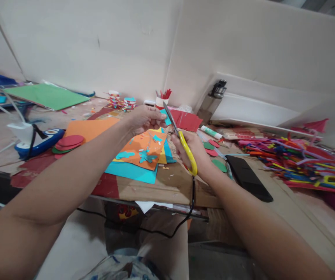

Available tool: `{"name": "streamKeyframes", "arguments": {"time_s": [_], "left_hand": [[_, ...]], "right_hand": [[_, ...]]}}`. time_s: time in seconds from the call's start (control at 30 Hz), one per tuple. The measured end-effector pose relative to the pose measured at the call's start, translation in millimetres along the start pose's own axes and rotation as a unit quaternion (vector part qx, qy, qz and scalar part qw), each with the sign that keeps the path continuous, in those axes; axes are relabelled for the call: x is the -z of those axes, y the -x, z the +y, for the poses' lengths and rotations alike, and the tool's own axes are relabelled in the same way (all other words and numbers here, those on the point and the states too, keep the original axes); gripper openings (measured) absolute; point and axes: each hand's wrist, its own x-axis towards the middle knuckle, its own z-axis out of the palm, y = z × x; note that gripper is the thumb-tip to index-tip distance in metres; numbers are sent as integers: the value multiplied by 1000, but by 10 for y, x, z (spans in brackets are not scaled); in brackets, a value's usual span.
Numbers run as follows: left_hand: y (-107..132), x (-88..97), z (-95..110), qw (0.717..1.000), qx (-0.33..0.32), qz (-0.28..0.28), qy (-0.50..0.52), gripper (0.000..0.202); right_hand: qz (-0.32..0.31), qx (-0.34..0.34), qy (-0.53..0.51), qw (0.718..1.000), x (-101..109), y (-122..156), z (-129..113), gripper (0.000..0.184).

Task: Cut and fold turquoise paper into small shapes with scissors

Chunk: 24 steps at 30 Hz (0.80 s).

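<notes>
Between the thumb and fingers of my left hand [148,118] is a small blue paper piece [166,116], held up above the table. My right hand [195,153] is closed round the yellow handle of a pair of scissors [187,149]. Their blades point up and away, right beside the blue piece; whether they touch it I cannot tell. Below my hands lies orange paper [146,147] with blue paper scraps [148,156] on it. Under that, blue paper [132,171] and yellow paper [162,157] stick out.
To the right are a black phone [247,177], a pile of coloured pipe cleaners [307,159] and a glue stick [211,132]. A bottle [212,102] leans by the wall. Red circles [71,140] and a blue-and-white device [40,142] are at left. A dark cable [167,235] hangs over my lap.
</notes>
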Motion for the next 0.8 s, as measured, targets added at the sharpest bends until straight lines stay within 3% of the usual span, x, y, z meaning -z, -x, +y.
{"name": "streamKeyframes", "arguments": {"time_s": [0.13,0.27,0.4,0.63,0.8], "left_hand": [[-4,-69,-80,999,-26,11,42,12],[20,-168,-163,998,-30,1,57,12],[44,-240,-208,998,-33,-6,60,13],[55,-321,-247,997,-43,-15,61,16],[84,-328,-279,997,-46,-41,50,16]], "right_hand": [[60,-90,-165,980,-29,-66,-3,40],[100,-53,-262,958,-10,-115,7,39],[80,10,-281,956,18,-114,24,43],[123,40,-249,960,38,-99,-25,52],[120,49,-208,970,89,-94,-11,52]]}}
